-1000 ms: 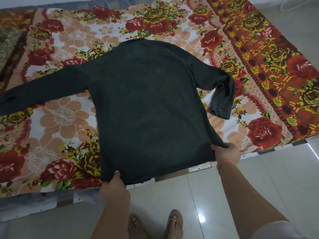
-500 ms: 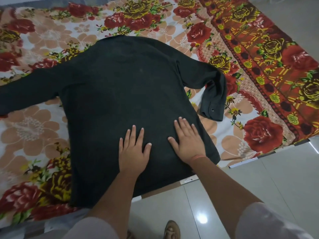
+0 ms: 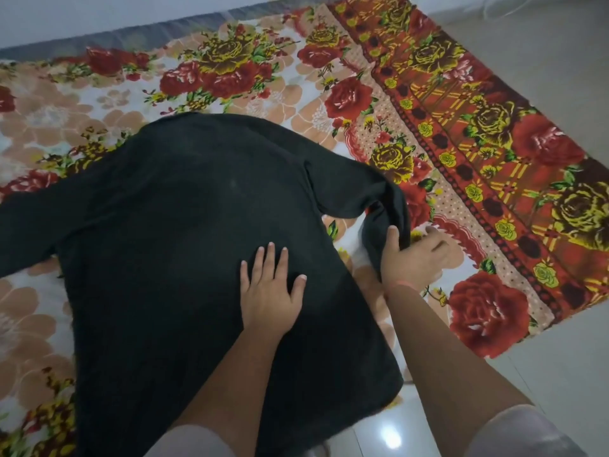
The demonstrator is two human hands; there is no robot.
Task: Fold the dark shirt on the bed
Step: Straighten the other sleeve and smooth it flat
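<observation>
Shirt (image 3: 171, 245): dark, spread across the floral bed (image 3: 487, 133).
Left hand (image 3: 268, 295): flat, fingers spread, pressing the cloth's middle.
Right hand (image 3: 417, 257): gripping the bent sleeve (image 3: 385, 209) near its end.

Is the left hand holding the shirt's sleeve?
No, the left hand lies flat on the dark shirt; the right hand grips the sleeve.

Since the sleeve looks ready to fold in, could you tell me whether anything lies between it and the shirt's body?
Only the left hand, lying flat on the dark shirt near that side, sits in the path of the sleeve that the right hand grips. Nothing else shows on the shirt's body.
</observation>
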